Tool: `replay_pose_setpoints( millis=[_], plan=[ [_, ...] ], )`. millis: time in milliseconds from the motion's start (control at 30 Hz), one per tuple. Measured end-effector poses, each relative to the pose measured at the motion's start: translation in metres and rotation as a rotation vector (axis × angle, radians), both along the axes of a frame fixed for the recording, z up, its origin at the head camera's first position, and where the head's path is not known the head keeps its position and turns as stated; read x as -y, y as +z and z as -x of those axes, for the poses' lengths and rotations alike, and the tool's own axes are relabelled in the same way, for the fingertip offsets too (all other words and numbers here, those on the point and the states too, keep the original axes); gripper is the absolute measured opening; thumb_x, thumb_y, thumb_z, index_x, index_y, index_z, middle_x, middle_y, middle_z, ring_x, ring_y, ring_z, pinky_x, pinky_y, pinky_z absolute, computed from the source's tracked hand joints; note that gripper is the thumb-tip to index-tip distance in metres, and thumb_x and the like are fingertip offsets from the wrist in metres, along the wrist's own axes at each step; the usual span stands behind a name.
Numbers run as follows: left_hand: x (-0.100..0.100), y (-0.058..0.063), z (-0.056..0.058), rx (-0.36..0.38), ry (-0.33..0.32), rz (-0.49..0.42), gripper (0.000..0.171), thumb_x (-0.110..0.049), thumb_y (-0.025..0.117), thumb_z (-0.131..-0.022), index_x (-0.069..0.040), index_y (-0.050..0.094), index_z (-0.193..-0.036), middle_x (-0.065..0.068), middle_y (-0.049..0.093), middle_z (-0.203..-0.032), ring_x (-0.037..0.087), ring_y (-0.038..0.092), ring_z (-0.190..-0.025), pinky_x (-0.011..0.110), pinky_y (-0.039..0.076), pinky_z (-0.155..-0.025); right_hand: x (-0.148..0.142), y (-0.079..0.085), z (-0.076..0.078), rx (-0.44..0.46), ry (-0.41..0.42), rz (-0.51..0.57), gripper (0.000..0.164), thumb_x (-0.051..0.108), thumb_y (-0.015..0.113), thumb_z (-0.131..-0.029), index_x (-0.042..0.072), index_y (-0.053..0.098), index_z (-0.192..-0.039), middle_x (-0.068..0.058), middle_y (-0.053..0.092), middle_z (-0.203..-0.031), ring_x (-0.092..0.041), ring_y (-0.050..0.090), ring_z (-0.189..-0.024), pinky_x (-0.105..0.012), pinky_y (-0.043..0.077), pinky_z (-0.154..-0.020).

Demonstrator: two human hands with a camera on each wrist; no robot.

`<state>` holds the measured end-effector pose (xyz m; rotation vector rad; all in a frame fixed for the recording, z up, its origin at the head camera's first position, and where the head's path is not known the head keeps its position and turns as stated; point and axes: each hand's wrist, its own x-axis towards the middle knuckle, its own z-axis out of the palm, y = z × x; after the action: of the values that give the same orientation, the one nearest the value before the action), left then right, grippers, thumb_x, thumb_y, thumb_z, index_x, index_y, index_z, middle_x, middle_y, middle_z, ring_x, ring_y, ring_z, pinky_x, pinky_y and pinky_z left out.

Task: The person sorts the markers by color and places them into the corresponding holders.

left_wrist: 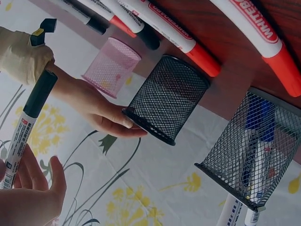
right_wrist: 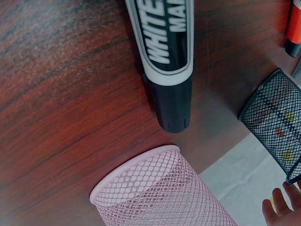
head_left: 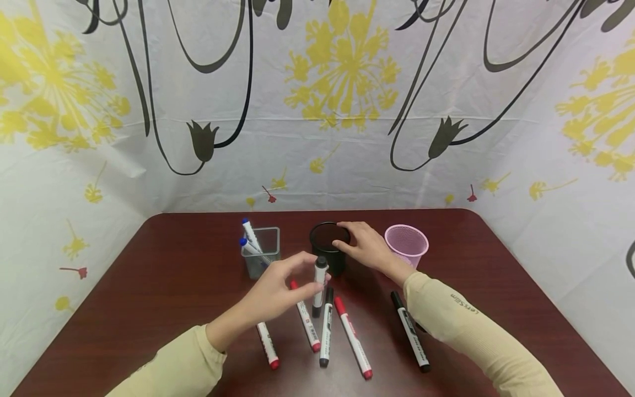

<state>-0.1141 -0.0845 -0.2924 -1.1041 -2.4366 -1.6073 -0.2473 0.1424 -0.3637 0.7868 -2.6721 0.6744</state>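
Observation:
My left hand [head_left: 285,284] pinches a whiteboard marker [head_left: 319,281] with a black cap, held nearly upright above the table; the left wrist view shows the same marker [left_wrist: 21,134] at its left edge. A black mesh pen cup [head_left: 329,264] stands just beyond it. My right hand [head_left: 367,245] reaches to that cup's right side, fingers extended and touching at the rim. In the left wrist view, the fingertips [left_wrist: 124,123] lie along the rim of the black cup [left_wrist: 167,99]. Only part of the right hand [right_wrist: 284,207] shows in the right wrist view.
A pink mesh cup [head_left: 407,242] stands right of the right hand. At left, a grey square mesh holder [head_left: 260,264] holds blue-capped markers [head_left: 251,234]. Red-capped markers [head_left: 353,339] and black-capped markers [head_left: 410,333] lie on the brown table [head_left: 188,264]. Patterned cloth [head_left: 317,182] hangs behind.

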Motion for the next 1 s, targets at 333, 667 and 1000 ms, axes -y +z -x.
replay_pose_setpoints(
  millis=[333, 667, 1000],
  plan=[
    [-0.001, 0.013, 0.001, 0.006, -0.036, -0.058, 0.028, 0.001, 0.06, -0.081, 0.001, 0.054, -0.108, 0.009, 0.064, -0.095, 0.014, 0.057, -0.091, 0.041, 0.042, -0.081, 0.0, -0.001, 0.001, 0.0, 0.003, -0.003, 0.051, 0.042, 0.059, -0.081, 0.009, 0.053, -0.12, -0.007, 0.054, -0.117, -0.024, 0.045, -0.108, -0.041, 0.037, -0.085],
    [-0.003, 0.019, 0.008, 0.022, -0.001, -0.063, 0.026, 0.002, 0.061, -0.081, 0.002, 0.054, -0.106, 0.009, 0.063, -0.095, 0.014, 0.058, -0.089, 0.033, 0.045, -0.079, 0.001, -0.002, 0.001, -0.006, 0.006, 0.004, 0.05, 0.041, 0.06, -0.081, 0.009, 0.054, -0.12, -0.008, 0.054, -0.116, -0.024, 0.046, -0.106, -0.041, 0.038, -0.084],
    [-0.002, 0.023, 0.015, 0.003, 0.041, -0.054, 0.027, 0.001, 0.061, -0.081, 0.002, 0.053, -0.107, 0.01, 0.062, -0.095, 0.015, 0.057, -0.091, 0.037, 0.044, -0.081, 0.0, -0.002, 0.002, -0.008, 0.014, 0.007, 0.05, 0.04, 0.059, -0.082, 0.008, 0.053, -0.12, -0.009, 0.053, -0.116, -0.024, 0.046, -0.107, -0.041, 0.038, -0.084]
  ],
)
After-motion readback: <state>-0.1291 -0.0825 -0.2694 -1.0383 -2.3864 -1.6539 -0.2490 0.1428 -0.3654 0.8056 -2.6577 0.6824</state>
